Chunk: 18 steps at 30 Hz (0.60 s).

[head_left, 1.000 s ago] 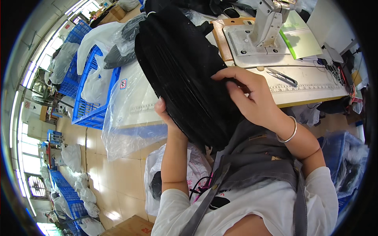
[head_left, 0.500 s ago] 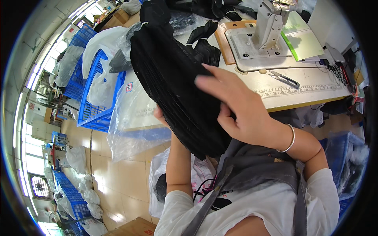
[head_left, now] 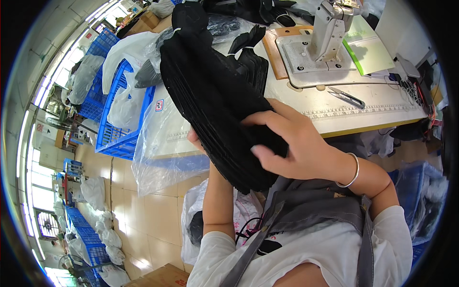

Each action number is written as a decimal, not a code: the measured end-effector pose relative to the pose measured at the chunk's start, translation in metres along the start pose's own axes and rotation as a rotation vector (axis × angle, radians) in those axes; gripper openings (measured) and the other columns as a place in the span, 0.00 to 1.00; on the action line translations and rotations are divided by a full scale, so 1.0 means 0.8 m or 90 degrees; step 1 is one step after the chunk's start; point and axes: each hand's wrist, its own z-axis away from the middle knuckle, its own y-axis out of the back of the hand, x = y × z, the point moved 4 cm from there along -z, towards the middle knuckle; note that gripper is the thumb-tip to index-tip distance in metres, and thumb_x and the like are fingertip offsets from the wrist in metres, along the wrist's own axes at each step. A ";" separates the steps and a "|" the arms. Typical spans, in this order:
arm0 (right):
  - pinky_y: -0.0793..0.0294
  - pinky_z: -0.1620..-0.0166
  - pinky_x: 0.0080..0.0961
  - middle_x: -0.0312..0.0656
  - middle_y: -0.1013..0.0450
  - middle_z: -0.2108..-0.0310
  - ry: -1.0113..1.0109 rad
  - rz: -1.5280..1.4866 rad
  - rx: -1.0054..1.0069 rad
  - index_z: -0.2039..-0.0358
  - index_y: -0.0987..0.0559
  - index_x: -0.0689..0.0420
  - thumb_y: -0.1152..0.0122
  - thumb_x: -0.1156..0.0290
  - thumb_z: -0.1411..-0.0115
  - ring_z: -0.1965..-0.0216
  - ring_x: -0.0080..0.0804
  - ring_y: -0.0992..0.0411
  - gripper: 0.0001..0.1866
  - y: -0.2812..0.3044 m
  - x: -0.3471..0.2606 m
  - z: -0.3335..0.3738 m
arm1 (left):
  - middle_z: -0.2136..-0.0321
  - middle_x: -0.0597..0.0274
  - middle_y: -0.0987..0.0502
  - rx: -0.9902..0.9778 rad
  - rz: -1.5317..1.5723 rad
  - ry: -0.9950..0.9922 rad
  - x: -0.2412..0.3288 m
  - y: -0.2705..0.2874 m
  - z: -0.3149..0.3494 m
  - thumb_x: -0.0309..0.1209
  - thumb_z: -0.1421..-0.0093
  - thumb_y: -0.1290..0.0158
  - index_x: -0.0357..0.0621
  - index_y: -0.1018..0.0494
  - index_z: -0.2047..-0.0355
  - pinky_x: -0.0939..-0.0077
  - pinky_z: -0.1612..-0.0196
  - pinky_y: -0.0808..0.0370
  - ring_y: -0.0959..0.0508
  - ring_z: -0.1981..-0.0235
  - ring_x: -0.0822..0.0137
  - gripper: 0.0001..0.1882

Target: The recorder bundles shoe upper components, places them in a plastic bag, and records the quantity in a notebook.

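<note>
A thick bundle of stacked black fabric pieces (head_left: pixel 217 105) slants in front of me, tied with a white band (head_left: pixel 178 30) at its far end. My left hand (head_left: pixel 195 140) is closed on its left side; only a few fingertips show, and the rest is hidden behind the stack. My right hand (head_left: pixel 296 138), below a silver bangle (head_left: pixel 353 171), lies on the near right part of the bundle. Its thumb and index finger are apart, resting on the top face. Beside it on the table is a smaller tied black bundle (head_left: pixel 253 67).
A sewing machine (head_left: pixel 330 38) stands on the table (head_left: pixel 377 103) at the far right. Thread snips (head_left: pixel 346 97) lie near a printed ruler strip. A green-edged booklet (head_left: pixel 368 52) is behind them. Left of the table is a blue crate (head_left: pixel 117 138) with plastic bags.
My right hand's fingers have shifted on the bundle: the index finger has come down and the thumb now lies over the top face. The left hand keeps its place.
</note>
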 end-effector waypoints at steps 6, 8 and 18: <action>0.32 0.73 0.24 0.47 0.28 0.77 -0.152 -0.085 0.029 0.73 0.23 0.64 0.34 0.72 0.53 0.76 0.36 0.28 0.10 0.007 0.031 0.007 | 0.50 0.51 0.30 0.012 -0.020 -0.027 -0.006 -0.037 0.000 0.51 0.48 0.56 0.40 0.39 0.44 0.64 0.51 0.26 0.26 0.54 0.57 0.36; 0.31 0.72 0.24 0.46 0.28 0.76 -0.175 -0.099 0.046 0.71 0.23 0.64 0.34 0.74 0.53 0.75 0.37 0.27 0.10 0.005 0.040 0.012 | 0.51 0.52 0.30 0.031 -0.013 -0.014 -0.005 -0.039 0.000 0.51 0.49 0.56 0.40 0.39 0.45 0.64 0.51 0.26 0.25 0.54 0.57 0.36; 0.30 0.59 0.23 0.44 0.27 0.66 -0.233 -0.110 -0.022 0.68 0.21 0.61 0.49 0.83 0.48 0.62 0.33 0.27 0.09 0.013 0.043 0.007 | 0.54 0.51 0.28 0.044 -0.045 0.040 -0.013 -0.061 -0.001 0.52 0.51 0.55 0.39 0.39 0.46 0.67 0.54 0.24 0.24 0.57 0.59 0.37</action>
